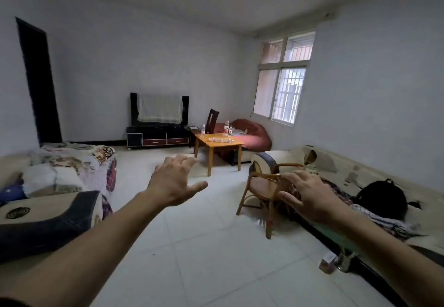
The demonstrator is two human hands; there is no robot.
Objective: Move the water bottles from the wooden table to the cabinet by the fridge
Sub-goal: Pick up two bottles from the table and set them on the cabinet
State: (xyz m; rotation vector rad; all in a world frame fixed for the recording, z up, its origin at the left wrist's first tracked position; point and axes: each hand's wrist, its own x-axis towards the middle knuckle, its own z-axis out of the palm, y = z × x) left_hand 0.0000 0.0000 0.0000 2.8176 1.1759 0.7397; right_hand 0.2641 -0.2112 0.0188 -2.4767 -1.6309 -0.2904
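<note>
Reaching forward, the left hand [175, 181] and right hand [310, 198] are held out with fingers spread, nothing grasped. Water bottles [226, 127] are seen on the wooden table [216, 144] at twelve o'clock, well apart from both hands.

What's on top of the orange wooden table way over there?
Three water bottles stand upright on the wooden table, one at its left, two at its back right. Something clear lies flat in the middle, too small to identify. Nothing covers the tabletop.
</note>
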